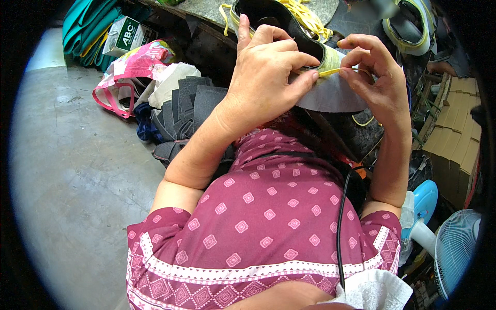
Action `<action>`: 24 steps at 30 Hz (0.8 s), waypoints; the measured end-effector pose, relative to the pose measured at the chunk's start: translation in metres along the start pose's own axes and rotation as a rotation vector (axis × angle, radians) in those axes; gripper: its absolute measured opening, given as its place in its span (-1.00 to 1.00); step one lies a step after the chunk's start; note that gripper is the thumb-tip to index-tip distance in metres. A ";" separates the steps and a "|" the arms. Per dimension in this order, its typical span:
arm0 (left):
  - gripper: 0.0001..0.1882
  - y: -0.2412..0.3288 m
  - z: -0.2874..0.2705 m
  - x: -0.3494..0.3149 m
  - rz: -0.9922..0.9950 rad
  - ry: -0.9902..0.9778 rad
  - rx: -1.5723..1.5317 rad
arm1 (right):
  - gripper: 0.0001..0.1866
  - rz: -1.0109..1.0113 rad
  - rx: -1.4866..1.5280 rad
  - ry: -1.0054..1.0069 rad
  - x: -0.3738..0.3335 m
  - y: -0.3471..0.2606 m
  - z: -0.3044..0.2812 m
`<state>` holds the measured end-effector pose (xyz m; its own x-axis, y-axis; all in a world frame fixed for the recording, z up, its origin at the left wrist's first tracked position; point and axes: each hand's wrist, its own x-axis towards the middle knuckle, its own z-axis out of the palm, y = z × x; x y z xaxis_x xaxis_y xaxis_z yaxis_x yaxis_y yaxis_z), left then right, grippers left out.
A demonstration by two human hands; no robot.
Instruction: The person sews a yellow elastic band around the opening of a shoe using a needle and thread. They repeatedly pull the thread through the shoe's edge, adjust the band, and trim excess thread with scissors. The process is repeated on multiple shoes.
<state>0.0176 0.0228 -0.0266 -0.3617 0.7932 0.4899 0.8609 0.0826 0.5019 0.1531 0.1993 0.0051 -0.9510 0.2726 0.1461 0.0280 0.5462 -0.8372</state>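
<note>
Before me is a curved shoe upper (329, 61) with a dark lining, a yellowish edge and a grey-white lower part. My left hand (271, 72) lies over it, thumb and forefinger closed on its edge, other fingers bent or raised. A thin yellow strip (330, 73) runs along that edge from the left thumb across to my right hand (380, 77). Between the right thumb and fingertips the strip is pinched. A loose yellow end (363, 123) dangles below the right hand. What lies under the left palm is hidden.
A heap of yellow strips (305, 18) lies on the worktable (199, 9). Another shoe upper (405, 44) stands at the far right. Dark grey cut pieces (181, 106) and a pink bag (137, 67) are left. Cardboard stacks (453, 124) and a fan (457, 248) stand right.
</note>
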 end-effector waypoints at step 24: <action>-0.77 -0.008 0.000 -0.008 -0.008 -0.023 -0.009 | -0.48 -0.040 0.085 -0.100 0.019 0.010 0.004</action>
<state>0.0140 0.0161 -0.0345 -0.3604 0.8061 0.4694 0.8546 0.0835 0.5126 0.1339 0.2071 -0.0026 -0.9770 0.1692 0.1302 -0.0326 0.4844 -0.8742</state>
